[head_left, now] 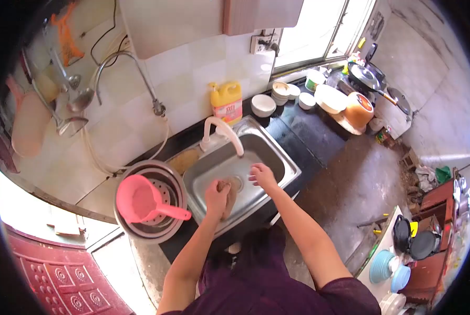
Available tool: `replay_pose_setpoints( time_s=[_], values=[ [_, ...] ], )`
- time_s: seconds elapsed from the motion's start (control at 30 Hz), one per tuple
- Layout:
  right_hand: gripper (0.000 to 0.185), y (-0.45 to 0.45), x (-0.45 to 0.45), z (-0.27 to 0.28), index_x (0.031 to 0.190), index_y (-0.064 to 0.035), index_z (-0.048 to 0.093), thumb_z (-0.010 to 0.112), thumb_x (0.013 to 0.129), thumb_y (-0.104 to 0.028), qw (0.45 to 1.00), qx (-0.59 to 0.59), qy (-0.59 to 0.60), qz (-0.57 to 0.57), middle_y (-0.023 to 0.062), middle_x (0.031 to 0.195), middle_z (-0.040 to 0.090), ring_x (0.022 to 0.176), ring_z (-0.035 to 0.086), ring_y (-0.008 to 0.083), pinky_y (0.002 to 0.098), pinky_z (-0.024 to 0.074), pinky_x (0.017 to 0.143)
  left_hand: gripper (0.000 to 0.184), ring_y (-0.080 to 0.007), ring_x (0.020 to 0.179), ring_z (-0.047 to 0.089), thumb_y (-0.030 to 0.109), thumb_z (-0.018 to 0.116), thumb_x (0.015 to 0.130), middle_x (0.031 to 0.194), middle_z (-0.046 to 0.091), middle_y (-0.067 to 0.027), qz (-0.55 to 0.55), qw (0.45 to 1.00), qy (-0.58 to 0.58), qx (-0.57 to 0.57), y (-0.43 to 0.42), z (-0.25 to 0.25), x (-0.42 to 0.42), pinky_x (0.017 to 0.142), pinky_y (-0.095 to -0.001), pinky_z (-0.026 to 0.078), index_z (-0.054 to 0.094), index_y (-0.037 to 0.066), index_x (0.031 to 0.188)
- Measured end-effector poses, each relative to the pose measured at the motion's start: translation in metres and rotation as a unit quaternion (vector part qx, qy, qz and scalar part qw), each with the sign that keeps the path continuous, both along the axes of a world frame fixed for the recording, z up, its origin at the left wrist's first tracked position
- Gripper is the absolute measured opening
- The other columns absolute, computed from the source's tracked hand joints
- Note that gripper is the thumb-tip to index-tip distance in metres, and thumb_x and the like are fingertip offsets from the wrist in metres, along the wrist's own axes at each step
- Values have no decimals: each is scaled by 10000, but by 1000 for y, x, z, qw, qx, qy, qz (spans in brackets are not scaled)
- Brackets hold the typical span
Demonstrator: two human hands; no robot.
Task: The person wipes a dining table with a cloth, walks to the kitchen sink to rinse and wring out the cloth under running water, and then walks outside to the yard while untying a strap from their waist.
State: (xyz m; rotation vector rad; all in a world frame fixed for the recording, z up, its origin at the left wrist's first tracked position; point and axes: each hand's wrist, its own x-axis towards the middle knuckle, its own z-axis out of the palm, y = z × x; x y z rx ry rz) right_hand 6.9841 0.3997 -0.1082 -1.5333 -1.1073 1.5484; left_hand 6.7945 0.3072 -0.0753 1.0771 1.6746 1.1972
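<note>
Far left of the left fingers, ladles (81,100) hang on the wall. Nearer, just left of the same fingers, a pink dipper (136,198) sits in a steel basin (179,191), handle pointing toward the left wrist. Left hand (215,198): fingers pressed together, pinching the top of a tan cloth (228,206), which hangs below and right of the fingertips, over the sink (271,161); whether it touches the bottom, cannot tell. Beyond these fingers, a white faucet (232,135); farther back, a yellow jug (227,102). Right hand (262,176): fingers loosely curled, slightly spread, holding nothing visible, near the faucet's mouth. Beyond the right fingers, a white bowl (263,106); well off to their right, an orange pot (359,109).
</note>
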Motion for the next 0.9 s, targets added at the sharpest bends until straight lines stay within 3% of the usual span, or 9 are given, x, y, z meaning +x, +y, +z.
replay_pose_setpoints(
  time_s=[0.17, 0.23, 0.43, 0.53, 0.6, 0.63, 0.7, 0.8, 0.9],
  values=[
    [424, 111, -46, -25, 1208, -79, 549, 478, 950, -408, 984, -103, 145, -1, 87, 992, 610, 937, 608, 231, 422, 498, 797, 270, -347, 845, 626, 256, 641, 841, 892, 666, -178, -5, 980, 189, -58, 23, 5, 11, 762, -399, 478, 633, 26, 983],
    [452, 154, -70, -62, 1236, -90, 503, 482, 948, -438, 957, -159, 223, -92, 90, 1043, 571, 937, 572, 221, 387, 514, 724, 253, -355, 872, 632, 247, 618, 854, 908, 668, -176, -15, 976, 213, -33, 36, -1, 20, 782, -407, 481, 635, 34, 990],
    [320, 173, -75, -38, 1157, -44, 527, 530, 929, -269, 902, -146, 405, -17, 112, 1072, 607, 1041, 577, 237, 360, 480, 862, 240, -315, 917, 637, 75, 532, 856, 981, 664, -150, -43, 987, 155, 30, 75, -29, 53, 835, -393, 484, 587, 47, 1088],
    [394, 148, -52, 5, 1238, -26, 496, 543, 924, -259, 960, -129, 247, 32, 118, 1141, 611, 1124, 558, 245, 350, 451, 932, 212, -260, 870, 628, 51, 494, 874, 909, 655, -104, -5, 988, 130, 87, 100, -46, 63, 824, -373, 482, 576, 40, 1069],
    [415, 116, -48, -31, 1229, -17, 527, 521, 932, -306, 996, 66, 65, -9, 85, 1098, 609, 1014, 584, 212, 379, 468, 848, 161, -234, 831, 611, 64, 491, 896, 881, 638, -77, 34, 992, 17, 119, 119, -58, 69, 794, -371, 480, 577, 39, 1030],
    [395, 97, -49, -47, 1154, -16, 566, 526, 928, -338, 990, 22, 131, -43, 94, 1070, 625, 976, 594, 223, 368, 471, 822, 140, -221, 812, 602, 71, 490, 907, 867, 629, -64, 54, 989, -39, 134, 126, -60, 71, 780, -370, 479, 578, 39, 1011],
    [394, 85, -43, -52, 1016, -28, 616, 522, 925, -399, 952, -111, 283, -33, 110, 998, 648, 906, 608, 241, 356, 477, 780, 208, -264, 794, 620, 219, 541, 924, 854, 638, -142, 75, 997, 10, 27, 128, -38, 87, 735, -399, 474, 571, 15, 951],
    [479, 85, -13, -34, 773, -84, 620, 467, 940, -506, 800, -322, 493, 117, 102, 774, 641, 741, 604, 264, 372, 489, 722, 330, -305, 755, 623, 324, 569, 899, 812, 630, -201, 82, 980, 171, -57, 125, -24, 112, 715, -417, 468, 594, -4, 872],
    [444, 75, -31, -94, 869, -105, 618, 436, 958, -500, 745, -254, 590, 179, 79, 805, 626, 783, 601, 239, 384, 487, 721, 295, -323, 727, 623, 303, 570, 897, 795, 638, -193, -63, 926, 371, 32, 117, -59, 90, 684, -430, 466, 604, 16, 837]
  ],
)
